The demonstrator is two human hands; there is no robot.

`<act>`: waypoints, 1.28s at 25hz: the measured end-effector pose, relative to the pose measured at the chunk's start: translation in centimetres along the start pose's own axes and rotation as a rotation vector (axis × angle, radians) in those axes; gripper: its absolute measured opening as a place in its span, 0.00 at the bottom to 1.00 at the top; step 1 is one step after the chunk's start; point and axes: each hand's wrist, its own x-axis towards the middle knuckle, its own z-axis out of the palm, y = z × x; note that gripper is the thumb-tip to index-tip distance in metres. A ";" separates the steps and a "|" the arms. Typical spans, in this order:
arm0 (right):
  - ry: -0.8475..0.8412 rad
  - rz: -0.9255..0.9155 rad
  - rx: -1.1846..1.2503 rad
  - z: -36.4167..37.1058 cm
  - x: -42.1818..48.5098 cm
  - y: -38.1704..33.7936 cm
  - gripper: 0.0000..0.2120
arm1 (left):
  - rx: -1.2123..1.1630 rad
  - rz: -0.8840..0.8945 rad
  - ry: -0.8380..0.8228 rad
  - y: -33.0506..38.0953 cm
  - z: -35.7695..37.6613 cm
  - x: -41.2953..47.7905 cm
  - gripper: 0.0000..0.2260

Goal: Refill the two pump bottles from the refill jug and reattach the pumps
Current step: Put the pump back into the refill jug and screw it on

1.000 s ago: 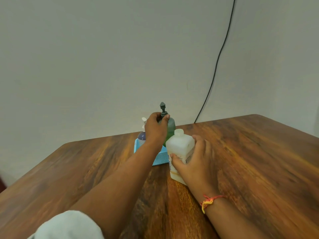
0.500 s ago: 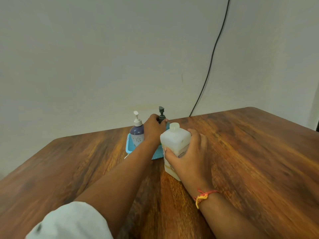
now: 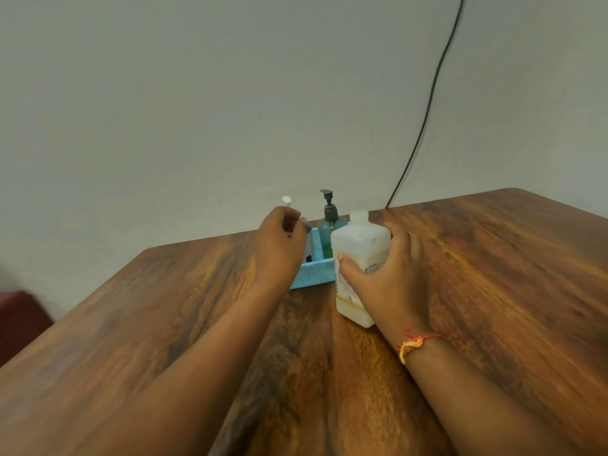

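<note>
Left hand [image 3: 279, 243]: fingers curled around the white-pump bottle [image 3: 287, 202], which sits in the blue basket [image 3: 312, 274].
Right hand [image 3: 388, 274]: fingers spread, wrapped round the refill jug [image 3: 358, 255], upright on the desk [image 3: 493, 291].
Green bottle [image 3: 330, 232]: in the basket, behind the jug, pump on.

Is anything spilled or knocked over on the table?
No, nothing stands out. The green pump bottle stands upright in the blue basket, and the refill jug stands upright under the right hand. No spill shows on the table.

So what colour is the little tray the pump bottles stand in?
Light blue, with a woven-looking texture; the tray shows best in the head view, the only one here.
</note>
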 end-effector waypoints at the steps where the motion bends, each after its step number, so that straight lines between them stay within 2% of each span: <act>1: -0.015 -0.010 0.016 0.1 -0.1 -0.2 0.39 | 0.028 -0.045 -0.001 -1.3 -1.3 -0.3 0.03; 3: -0.067 -0.028 0.049 0.2 -0.4 -0.6 0.39 | 0.151 -0.156 -0.072 -4.0 -3.4 -0.9 0.07; 7: -0.188 -0.054 0.063 0.6 -1.0 -0.8 0.39 | 0.299 -0.334 -0.329 -7.2 -4.6 -2.2 0.14; 9: -0.217 -0.059 0.076 0.8 -1.1 -0.7 0.39 | 0.382 -0.367 -0.438 -7.6 -4.9 -2.5 0.16; 11: -0.222 -0.064 0.085 0.9 -1.1 -0.7 0.38 | 0.459 -0.372 -0.466 -7.9 -5.2 -2.4 0.16; 14: -0.250 -0.078 0.082 1.1 -1.3 -0.9 0.38 | 0.298 -0.449 -0.321 -8.1 -6.1 -2.2 0.11; 17: -0.286 -0.110 0.103 1.3 -1.5 -1.2 0.39 | -0.172 -0.477 -0.027 -7.8 -7.5 -1.5 0.09; 19: -0.310 -0.131 0.097 1.3 -1.6 -1.4 0.42 | -0.485 -0.457 0.136 -6.7 -8.4 -0.7 0.12; 22: -0.300 -0.186 0.063 1.2 -1.7 -1.4 0.42 | -0.908 -0.389 0.250 -4.1 -9.1 0.5 0.14; 26: -0.255 -0.192 0.049 0.9 -1.7 -1.3 0.41 | -1.077 -0.278 0.327 -0.9 -9.4 1.8 0.14; 30: -0.245 -0.205 0.019 0.8 -1.6 -1.3 0.41 | -1.103 -0.230 0.359 0.3 -9.8 3.2 0.07; 32: -0.238 -0.227 0.001 0.8 -1.5 -1.2 0.41 | -1.120 -0.240 0.367 0.8 -9.7 3.5 0.06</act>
